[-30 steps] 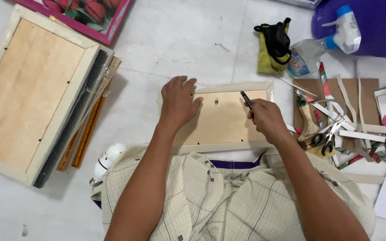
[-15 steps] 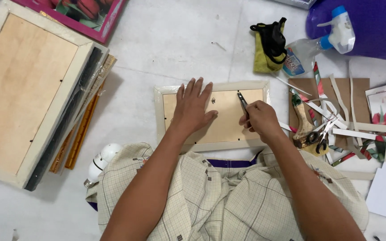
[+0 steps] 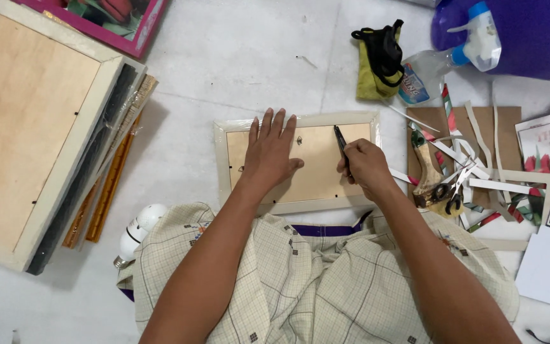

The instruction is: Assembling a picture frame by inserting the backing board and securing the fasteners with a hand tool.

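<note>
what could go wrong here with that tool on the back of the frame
1. The right hand grips a dark pointed tool whose tip rests on the backing board of the small frame; a slip could gouge the board.
2. The left hand lies flat on the board close beside the tool, so a slip sideways might jab its fingers.

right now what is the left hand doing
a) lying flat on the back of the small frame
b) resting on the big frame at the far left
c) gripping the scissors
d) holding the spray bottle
a, the left hand lies flat, fingers spread, on the brown backing of the small frame, while the right hand holds a dark tool over the same frame.
</note>
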